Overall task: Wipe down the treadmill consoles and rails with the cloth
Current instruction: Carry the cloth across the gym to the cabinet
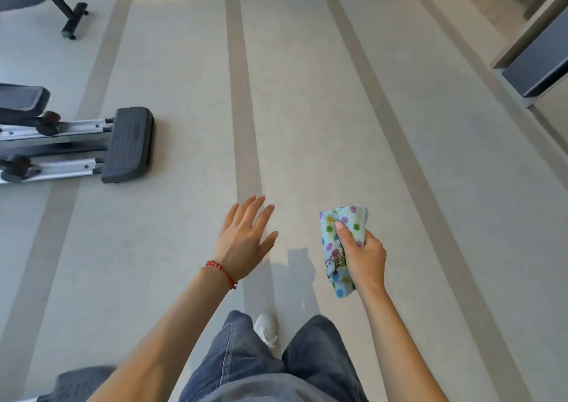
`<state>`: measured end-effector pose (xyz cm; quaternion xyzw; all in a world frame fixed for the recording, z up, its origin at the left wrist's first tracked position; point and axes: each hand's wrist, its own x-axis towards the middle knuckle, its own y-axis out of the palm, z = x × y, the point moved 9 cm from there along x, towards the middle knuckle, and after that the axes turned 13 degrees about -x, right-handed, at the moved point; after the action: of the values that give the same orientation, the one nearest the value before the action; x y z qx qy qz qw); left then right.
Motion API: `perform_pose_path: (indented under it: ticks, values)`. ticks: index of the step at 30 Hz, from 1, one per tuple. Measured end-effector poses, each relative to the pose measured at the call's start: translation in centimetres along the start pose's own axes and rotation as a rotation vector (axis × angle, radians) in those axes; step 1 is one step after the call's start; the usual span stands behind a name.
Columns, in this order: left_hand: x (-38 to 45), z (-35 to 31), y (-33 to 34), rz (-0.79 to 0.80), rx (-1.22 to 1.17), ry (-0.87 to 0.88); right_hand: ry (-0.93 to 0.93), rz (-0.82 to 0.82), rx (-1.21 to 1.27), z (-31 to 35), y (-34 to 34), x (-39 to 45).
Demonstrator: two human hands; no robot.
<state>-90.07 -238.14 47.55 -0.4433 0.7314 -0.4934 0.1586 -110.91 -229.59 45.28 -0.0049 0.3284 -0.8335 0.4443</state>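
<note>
A: Where is the cloth kept at this moment?

B: It is gripped in the right hand, folded into a pad, with the thumb pressed across its dotted face and the fingers wrapped round it. It is held in the air, right of centre, above the striped floor.

A: And the left hand?

B: It is spread flat with wide fingers; nothing is held. A red bracelet is worn at the wrist.

A: Is any console or rail being wiped?

B: None is touched. No treadmill console can be made out; only an exercise machine with metal rails and a black end step is seen at the far left, well apart from both hands. The step in hand is judged to be the approach on foot.

A: How should it be done well?

B: The cloth should be kept folded so a clean face is presented, and the free hand kept ready for steadying on a rail once one is reached.
</note>
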Motion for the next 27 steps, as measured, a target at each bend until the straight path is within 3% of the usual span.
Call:
perform_pose_path:
  ticks: [19, 27]
  values:
    - [36.8, 1.1, 8.4, 0.125, -0.056, 0.137, 0.093, -0.142, 0.011, 7.4, -5.8, 33.2]
    - [49.0, 0.8, 11.0, 0.161, -0.040, 0.238, 0.151, -0.209, 0.063, 9.2, -7.9, 42.3]
